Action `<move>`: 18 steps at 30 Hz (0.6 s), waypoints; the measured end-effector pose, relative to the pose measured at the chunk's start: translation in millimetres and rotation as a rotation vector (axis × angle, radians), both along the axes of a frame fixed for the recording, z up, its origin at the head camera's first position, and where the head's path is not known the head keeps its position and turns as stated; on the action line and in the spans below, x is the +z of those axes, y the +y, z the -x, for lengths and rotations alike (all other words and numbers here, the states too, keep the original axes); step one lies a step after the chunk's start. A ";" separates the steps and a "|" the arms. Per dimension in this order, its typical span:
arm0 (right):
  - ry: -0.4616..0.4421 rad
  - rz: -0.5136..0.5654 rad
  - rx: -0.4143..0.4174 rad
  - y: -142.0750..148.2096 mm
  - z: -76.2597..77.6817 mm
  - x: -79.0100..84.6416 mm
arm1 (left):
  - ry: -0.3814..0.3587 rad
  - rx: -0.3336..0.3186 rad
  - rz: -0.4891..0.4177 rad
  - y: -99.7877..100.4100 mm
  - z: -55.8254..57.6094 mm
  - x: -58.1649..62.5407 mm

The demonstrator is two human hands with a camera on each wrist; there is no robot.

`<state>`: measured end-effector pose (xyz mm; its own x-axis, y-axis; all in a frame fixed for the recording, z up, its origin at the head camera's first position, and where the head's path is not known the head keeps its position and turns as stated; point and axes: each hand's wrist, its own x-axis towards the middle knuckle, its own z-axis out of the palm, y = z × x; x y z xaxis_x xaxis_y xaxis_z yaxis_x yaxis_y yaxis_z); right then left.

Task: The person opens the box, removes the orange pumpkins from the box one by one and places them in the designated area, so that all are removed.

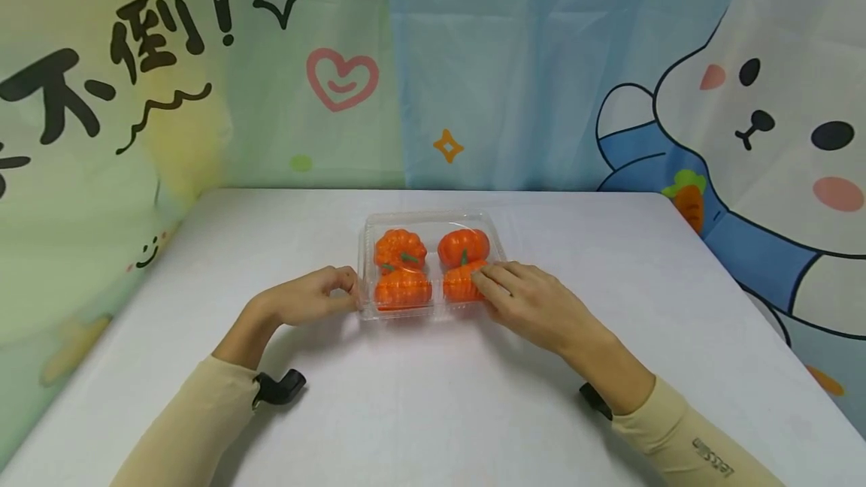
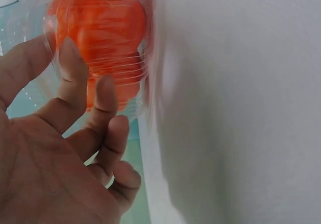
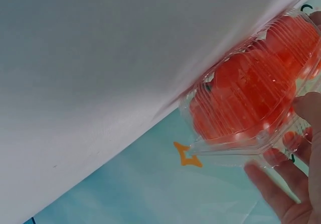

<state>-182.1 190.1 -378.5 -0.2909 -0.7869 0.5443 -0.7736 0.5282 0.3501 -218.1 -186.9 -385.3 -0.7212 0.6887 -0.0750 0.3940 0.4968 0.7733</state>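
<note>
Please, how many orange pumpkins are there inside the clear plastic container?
4, all inside the clear plastic container: far-left pumpkin, far-right pumpkin, near-left pumpkin and near-right pumpkin, partly covered by the right hand. I see no sign of hidden ones.

On the bench, free room is stretching between the two sleeved forearms up to the front of the clear container. More is running behind it, with the hanging backdrop closing off the far edge, and outside each arm. The left hand is blocking the container's left side; the right hand is obstructing its front right corner. Inside, four orange pumpkins are crowding the space, leaving a narrow gap between left and right pairs.
</note>
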 end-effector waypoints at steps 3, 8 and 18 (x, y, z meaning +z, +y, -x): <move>-0.033 -0.008 0.016 0.8 -0.1 0.0 | 0.028 0.005 -0.020 0.7 -0.8 -1.1; -0.060 -0.018 0.037 4.3 -0.7 1.4 | 0.054 0.030 -0.052 2.4 -3.4 -2.0; -0.029 0.004 0.056 4.6 -0.2 1.8 | 0.182 0.087 0.011 10.6 -2.7 -0.6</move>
<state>-182.0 194.8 -376.8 -0.2617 -0.8005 0.5392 -0.8119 0.4846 0.3255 -215.5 -176.3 -385.9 -0.7805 0.6227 0.0551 0.4820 0.5434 0.6873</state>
